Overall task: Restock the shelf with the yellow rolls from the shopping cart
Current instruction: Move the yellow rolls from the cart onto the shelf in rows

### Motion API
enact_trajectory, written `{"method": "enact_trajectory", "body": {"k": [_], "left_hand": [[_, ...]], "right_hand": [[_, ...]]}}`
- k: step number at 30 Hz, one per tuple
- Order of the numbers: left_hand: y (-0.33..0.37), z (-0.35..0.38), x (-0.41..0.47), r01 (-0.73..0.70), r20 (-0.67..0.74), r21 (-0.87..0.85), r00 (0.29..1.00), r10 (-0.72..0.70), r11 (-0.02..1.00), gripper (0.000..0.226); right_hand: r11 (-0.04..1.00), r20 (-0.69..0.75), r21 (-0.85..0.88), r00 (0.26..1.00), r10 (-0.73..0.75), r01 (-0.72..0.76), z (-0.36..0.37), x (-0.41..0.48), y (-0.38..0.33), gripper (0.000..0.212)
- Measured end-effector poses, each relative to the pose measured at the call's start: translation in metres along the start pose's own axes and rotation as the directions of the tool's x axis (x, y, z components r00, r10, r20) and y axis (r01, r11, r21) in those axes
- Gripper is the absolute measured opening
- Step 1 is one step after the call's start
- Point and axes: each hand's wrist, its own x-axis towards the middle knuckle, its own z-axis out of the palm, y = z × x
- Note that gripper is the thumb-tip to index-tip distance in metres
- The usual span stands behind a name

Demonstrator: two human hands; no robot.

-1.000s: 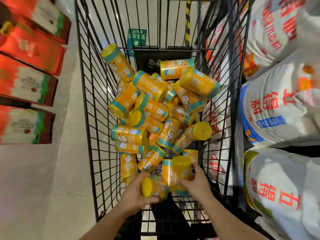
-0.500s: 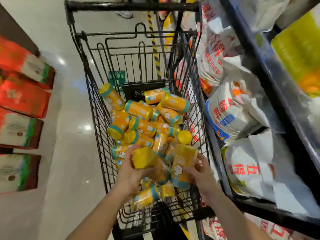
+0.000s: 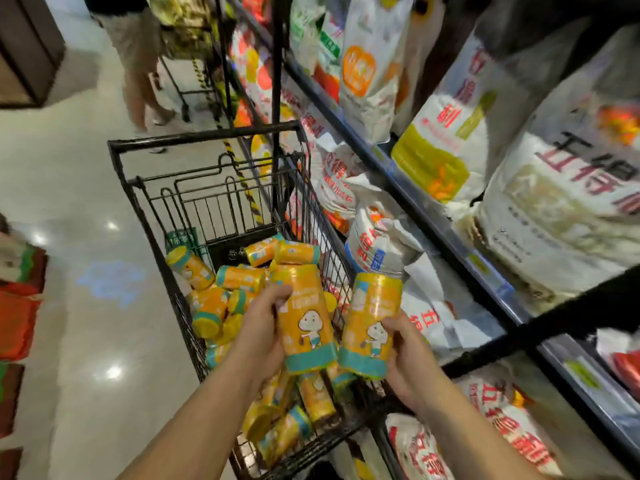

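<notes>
My left hand (image 3: pixel 259 336) grips one yellow roll (image 3: pixel 304 317) with a teal band and a cartoon figure, held upright above the black wire shopping cart (image 3: pixel 204 135). My right hand (image 3: pixel 407 358) grips a second yellow roll (image 3: pixel 372 323) just to the right, over the cart's right edge. Several more yellow rolls (image 3: pixel 239 277) lie heaped in the cart's basket. The shelf (image 3: pixel 450 237) runs along the right side, its dark rails close to my right hand.
Large white sacks (image 3: pixel 564 195) with red lettering fill the shelf levels on the right. Red boxes (image 3: pixel 17 317) stand at the left edge of the glossy floor (image 3: pixel 86 202). Another person (image 3: pixel 138 57) stands beyond the cart beside a second cart.
Both hands have lifted a roll each out of the heap and raised them above the cart. My view has swung up and to the right toward the shelf.
</notes>
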Motion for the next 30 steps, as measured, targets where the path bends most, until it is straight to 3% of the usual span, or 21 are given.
{"method": "enact_trajectory", "body": {"k": [4,7,15,21,26,30], "left_hand": [[0.012,0.040,-0.027,-0.046,0.112,0.114,0.993,0.033,0.992,0.043],[0.015,0.065,-0.043,-0.094,0.197,0.200,0.979,0.054,0.975,0.036],[0.018,0.152,-0.088,-0.220,0.434,0.373,0.900,0.040,0.901,0.050],[0.002,0.230,-0.120,-0.322,0.642,0.381,0.767,0.003,0.867,0.058],[-0.023,0.295,-0.155,-0.415,0.753,0.358,0.658,0.004,0.836,0.065],[-0.051,0.349,-0.193,-0.493,0.837,0.308,0.547,0.015,0.814,0.055]], "right_hand": [[0.997,-0.013,-0.021,0.997,-0.076,0.076,0.004,-0.043,-0.027,0.046],[0.984,-0.070,-0.070,0.983,-0.167,0.162,0.001,-0.072,-0.046,0.047],[0.912,-0.148,-0.186,0.907,-0.394,0.366,-0.012,-0.152,-0.104,0.052],[0.835,-0.188,-0.248,0.821,-0.539,0.491,-0.039,-0.221,-0.148,0.070],[0.738,-0.241,-0.300,0.700,-0.672,0.604,-0.071,-0.293,-0.182,0.057],[0.668,-0.297,-0.370,0.599,-0.743,0.646,-0.100,-0.357,-0.207,0.067]]}}
